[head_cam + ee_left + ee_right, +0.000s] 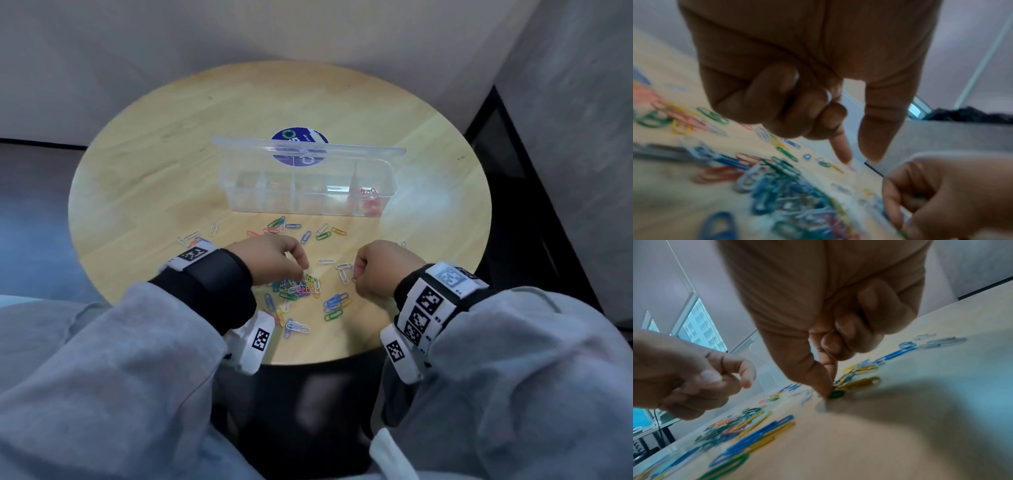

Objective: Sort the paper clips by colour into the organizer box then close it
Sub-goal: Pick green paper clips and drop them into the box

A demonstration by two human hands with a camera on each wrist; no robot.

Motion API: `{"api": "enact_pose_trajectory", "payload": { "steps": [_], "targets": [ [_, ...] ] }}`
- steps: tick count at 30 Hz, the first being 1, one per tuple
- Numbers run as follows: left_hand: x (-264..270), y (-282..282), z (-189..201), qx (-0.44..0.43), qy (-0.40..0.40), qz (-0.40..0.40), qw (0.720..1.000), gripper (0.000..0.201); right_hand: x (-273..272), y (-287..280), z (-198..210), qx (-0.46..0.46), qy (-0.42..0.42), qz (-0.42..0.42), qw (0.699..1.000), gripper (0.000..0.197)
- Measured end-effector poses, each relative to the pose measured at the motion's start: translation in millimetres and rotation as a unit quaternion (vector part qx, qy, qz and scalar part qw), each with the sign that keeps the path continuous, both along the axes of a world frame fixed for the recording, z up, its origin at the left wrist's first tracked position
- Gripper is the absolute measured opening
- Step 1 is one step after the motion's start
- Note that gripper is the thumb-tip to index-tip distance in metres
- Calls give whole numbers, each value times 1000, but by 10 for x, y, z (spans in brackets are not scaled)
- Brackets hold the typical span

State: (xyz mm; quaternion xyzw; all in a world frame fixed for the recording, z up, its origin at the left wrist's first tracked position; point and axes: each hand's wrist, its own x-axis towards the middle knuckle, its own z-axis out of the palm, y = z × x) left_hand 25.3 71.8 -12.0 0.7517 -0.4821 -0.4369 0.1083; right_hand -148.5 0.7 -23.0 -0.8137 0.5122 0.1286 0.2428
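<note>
A clear organizer box [281, 202] stands mid-table with its lid [363, 150] tipped up behind; red clips [370, 202] lie in its rightmost compartment. Coloured paper clips [297, 287] lie scattered and heaped in front of it. My left hand [304, 270] hovers over the heap; in the left wrist view [857, 160] forefinger and thumb point down, apart, with nothing between them, and the other fingers are curled in. My right hand [354, 277] is down on the table to the right, thumb and forefinger pinching a green clip [837, 394].
The round wooden table [144, 178] has a blue sticker [301, 135] behind the box. White clips [343, 272] lie between my hands, and blue and yellow ones [335, 303] nearer me. The near table edge [308, 359] is close below the clips. Grey walls stand behind and to the right.
</note>
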Motion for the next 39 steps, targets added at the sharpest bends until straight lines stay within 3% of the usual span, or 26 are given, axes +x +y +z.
{"api": "enact_pose_trajectory", "payload": {
  "steps": [9, 12, 16, 23, 29, 34, 39],
  "targets": [
    [-49, 88, -35, 32, -174, -100, 979, 23, 10, 15, -17, 6, 16, 29, 999, 12],
    [-39, 79, -38, 37, -186, -118, 975, 21, -16, 16, 2, 37, 19, 16, 999, 21],
    [-24, 52, -52, 36, -189, -138, 972, 18, -62, -46, 72, 116, -34, -10, 993, 16],
    [3, 57, -97, 3, -208, -146, 967, 23, -103, -94, 112, 311, -169, -103, 930, 18],
    [-10, 56, -89, 15, -211, -181, 960, 15, -108, -108, 34, 365, -199, -120, 901, 23],
    [1, 55, -111, 6, -210, -170, 963, 14, -71, -58, 7, 366, -191, -90, 906, 24],
    [7, 42, -125, -1, -203, -158, 966, 13, -33, 17, 43, 263, -104, 71, 956, 16]
  ]
}}
